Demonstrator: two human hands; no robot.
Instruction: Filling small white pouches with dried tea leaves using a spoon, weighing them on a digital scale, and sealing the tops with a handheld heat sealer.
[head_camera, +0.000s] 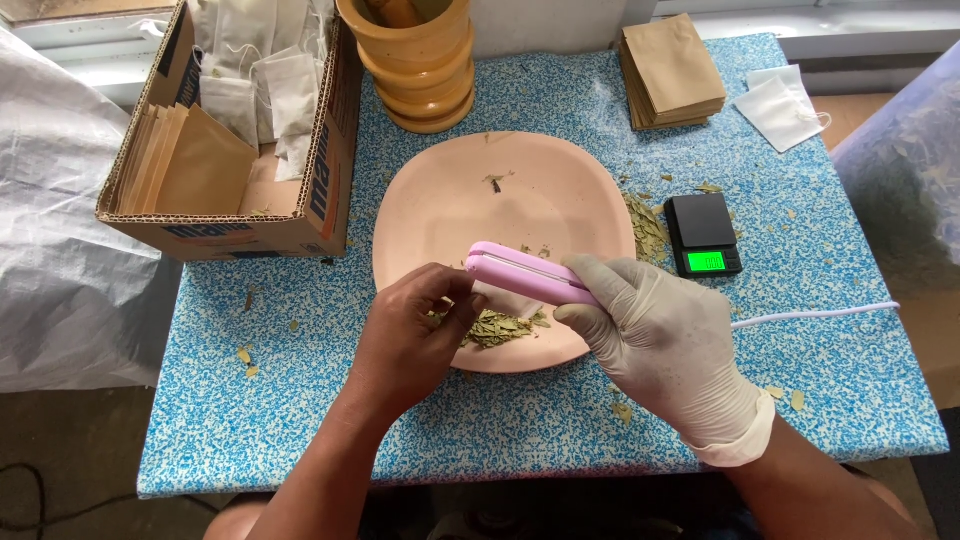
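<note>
pink sealer (525, 273) | clamped in gloved right hand (660, 340) | bare left hand (415, 335) pinching something hidden | over plate (450, 200)

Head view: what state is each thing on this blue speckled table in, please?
Pink handheld heat sealer: clamped shut, gripped by the gloved right hand.
Bare left hand: fingers pinched at the sealer's tip.
Pink round plate: holds scattered dried leaves.
Small black scale: on, display lit green.
Cardboard box: open, holding paper bags.
Brown pouch stack: flat, piled.
</note>
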